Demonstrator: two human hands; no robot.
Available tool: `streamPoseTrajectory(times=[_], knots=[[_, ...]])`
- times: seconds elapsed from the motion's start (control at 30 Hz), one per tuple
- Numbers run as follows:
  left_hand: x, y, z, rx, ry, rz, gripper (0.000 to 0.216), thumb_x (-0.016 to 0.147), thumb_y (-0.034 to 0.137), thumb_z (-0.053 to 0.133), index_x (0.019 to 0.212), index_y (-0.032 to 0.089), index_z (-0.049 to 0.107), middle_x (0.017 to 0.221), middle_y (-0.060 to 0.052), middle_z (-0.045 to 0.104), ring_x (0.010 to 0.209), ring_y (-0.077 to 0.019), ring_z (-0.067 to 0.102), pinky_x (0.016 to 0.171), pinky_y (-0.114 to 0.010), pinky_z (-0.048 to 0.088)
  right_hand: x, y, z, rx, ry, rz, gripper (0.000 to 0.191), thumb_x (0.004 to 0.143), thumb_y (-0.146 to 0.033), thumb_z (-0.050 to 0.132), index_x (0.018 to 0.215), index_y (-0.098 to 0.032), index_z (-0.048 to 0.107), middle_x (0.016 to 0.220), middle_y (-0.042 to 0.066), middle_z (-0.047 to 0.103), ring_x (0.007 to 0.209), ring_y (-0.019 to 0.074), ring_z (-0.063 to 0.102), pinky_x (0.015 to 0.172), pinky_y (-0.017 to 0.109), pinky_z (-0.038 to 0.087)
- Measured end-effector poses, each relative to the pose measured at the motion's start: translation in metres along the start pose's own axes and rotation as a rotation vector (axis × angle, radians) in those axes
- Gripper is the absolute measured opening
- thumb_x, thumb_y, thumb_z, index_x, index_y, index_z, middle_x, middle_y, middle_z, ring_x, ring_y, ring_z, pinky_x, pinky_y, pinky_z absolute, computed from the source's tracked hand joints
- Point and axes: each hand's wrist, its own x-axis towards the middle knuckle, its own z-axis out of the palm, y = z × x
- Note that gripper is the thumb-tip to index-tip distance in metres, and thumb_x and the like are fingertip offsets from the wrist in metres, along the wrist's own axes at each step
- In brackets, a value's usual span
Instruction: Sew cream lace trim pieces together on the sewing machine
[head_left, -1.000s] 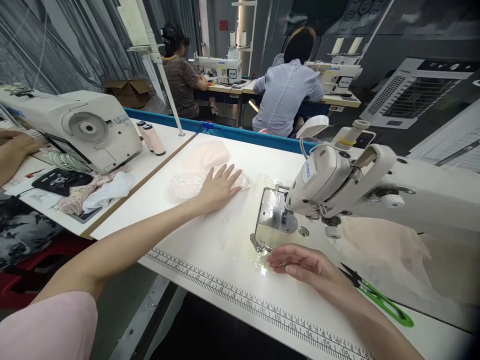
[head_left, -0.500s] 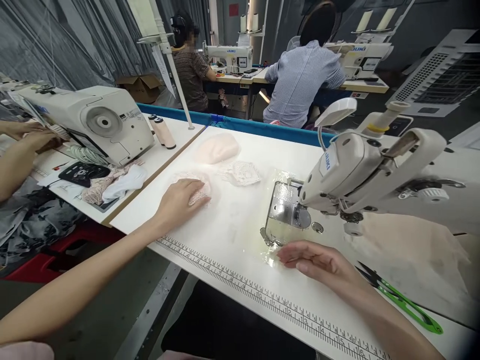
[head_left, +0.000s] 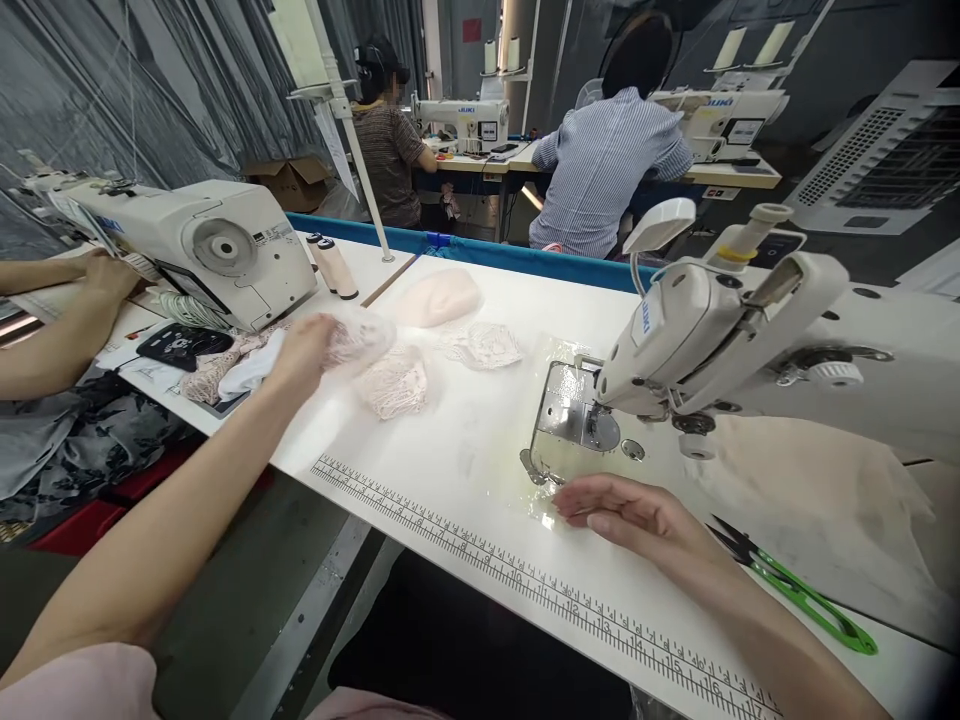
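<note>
My left hand is blurred by motion at the left side of the white table, closed on a pale lace piece that it lifts. Just right of it a second lace piece lies on the table, and a third lies further right. A smooth pink fabric cup sits behind them. My right hand rests flat on the table with fingers stretched out, in front of the sewing machine's needle plate. It holds nothing.
The white sewing machine fills the right side, with green thread snips by my right wrist. A ruler strip runs along the table's near edge. A neighbour's hands work at another machine to the left. Two people sit behind.
My left hand slid leftward off the lace pile, took hold of one lace piece and pulled it up and to the left. My right hand stayed in place.
</note>
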Motion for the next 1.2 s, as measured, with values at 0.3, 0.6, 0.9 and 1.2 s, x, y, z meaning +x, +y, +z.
streamPoseTrajectory(times=[0.3,0.6,0.9,1.2], knots=[[-0.043,0.070,0.015,-0.106,-0.232,0.466,0.023,0.095,0.042,0.054,0.094,0.019,0.058,0.082,0.000,0.064,0.077,-0.0135,0.062,0.076,-0.028,0.053,-0.005,-0.005,0.004,-0.040,0.146,-0.118,0.030,0.085,-0.046,0.068,0.108,-0.027,0.072,0.112,0.006,0.072,0.105,0.0239,0.068,0.097,0.043,0.054],[-0.141,0.080,0.089,-0.118,-1.218,0.782,0.022,0.093,0.023,0.047,0.106,0.024,0.064,0.125,-0.003,0.067,0.124,-0.0220,0.057,0.112,-0.043,0.040,-0.012,-0.001,-0.014,-0.329,0.474,-0.157,0.024,0.087,-0.039,0.064,0.105,-0.024,0.071,0.114,0.006,0.071,0.103,0.0234,0.067,0.088,0.043,0.057],[-0.151,0.068,0.089,0.633,-0.619,0.784,0.042,0.089,0.059,0.055,0.081,0.018,0.057,0.075,-0.006,0.063,0.072,-0.0253,0.059,0.072,-0.043,0.043,0.005,-0.001,-0.013,-0.604,0.400,-0.296,0.022,0.090,-0.019,0.056,0.108,-0.022,0.069,0.111,0.003,0.071,0.099,0.0185,0.066,0.084,0.034,0.056],[-0.136,0.094,0.124,-0.095,-1.151,0.390,0.009,0.088,0.029,0.058,0.089,0.020,0.059,0.085,0.000,0.067,0.077,-0.0165,0.062,0.068,-0.030,0.048,0.009,-0.010,-0.007,-0.676,0.279,-0.172,0.029,0.087,-0.030,0.063,0.115,-0.024,0.064,0.103,0.003,0.070,0.065,0.0112,0.061,0.060,0.027,0.049]])
